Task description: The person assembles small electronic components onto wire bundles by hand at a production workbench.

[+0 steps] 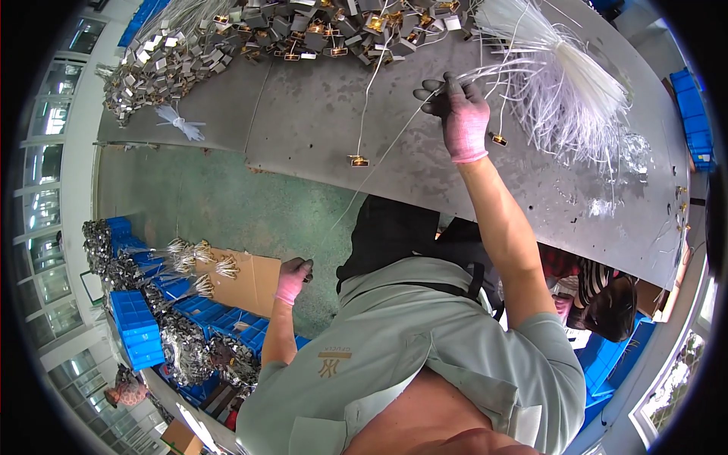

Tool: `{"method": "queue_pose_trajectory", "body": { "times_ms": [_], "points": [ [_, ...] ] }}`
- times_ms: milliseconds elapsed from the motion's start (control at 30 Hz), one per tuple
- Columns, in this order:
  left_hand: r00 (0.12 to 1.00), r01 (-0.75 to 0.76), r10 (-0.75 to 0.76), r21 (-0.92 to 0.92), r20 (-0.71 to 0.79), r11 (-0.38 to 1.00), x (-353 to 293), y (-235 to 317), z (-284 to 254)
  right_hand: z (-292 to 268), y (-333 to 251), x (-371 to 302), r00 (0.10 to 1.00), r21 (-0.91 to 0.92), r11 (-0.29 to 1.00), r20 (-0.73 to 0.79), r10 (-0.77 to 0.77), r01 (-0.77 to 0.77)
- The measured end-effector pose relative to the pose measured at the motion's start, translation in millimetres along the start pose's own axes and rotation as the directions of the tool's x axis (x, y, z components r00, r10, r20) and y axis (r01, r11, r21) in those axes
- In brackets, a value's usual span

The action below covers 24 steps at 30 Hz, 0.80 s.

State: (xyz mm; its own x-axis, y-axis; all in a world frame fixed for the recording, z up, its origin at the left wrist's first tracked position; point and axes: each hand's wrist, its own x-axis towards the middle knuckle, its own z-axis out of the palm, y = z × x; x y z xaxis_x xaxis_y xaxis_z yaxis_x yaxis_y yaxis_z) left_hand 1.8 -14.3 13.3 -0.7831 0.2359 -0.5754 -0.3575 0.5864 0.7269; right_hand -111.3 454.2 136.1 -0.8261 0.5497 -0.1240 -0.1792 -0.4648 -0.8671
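My right hand [465, 121], in a pink glove with dark grey fingers, is over the metal table, its fingers closed around thin white wires [485, 72]. One strand [394, 142] slants from it down to the left, past the table edge. Beside that hand a small brass-coloured metal piece [499, 139] hangs on a wire. Another brass-coloured piece [359, 161] lies near the table edge, its wire running back to the pile. My left hand [293, 279], gloved alike, is low at the left, away from the table, fingers curled; what they hold, if anything, does not show.
A large bundle of white wires [569, 91] lies at the table's right. Along the far side are heaped small metal parts [326, 30]. Blue crates [136, 326] and cardboard [246, 280] with wire bundles stand at lower left. A person [607, 299] is partly visible beyond the right table edge.
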Motion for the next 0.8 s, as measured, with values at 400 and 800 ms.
{"method": "queue_pose_trajectory", "body": {
  "times_ms": [400, 800],
  "points": [
    [0.995, -0.067, 0.068, -0.014, 0.07, 0.998, 8, 17, -2, -16, -16, -1, 0.995, -0.025, 0.998, -0.077, -0.066, 0.064],
    [0.982, -0.099, 0.114, -0.103, 0.15, 0.99, 19, 46, 9, -37, -52, 8, 0.987, 0.013, 0.99, -0.089, -0.136, 0.138]
  ]
}}
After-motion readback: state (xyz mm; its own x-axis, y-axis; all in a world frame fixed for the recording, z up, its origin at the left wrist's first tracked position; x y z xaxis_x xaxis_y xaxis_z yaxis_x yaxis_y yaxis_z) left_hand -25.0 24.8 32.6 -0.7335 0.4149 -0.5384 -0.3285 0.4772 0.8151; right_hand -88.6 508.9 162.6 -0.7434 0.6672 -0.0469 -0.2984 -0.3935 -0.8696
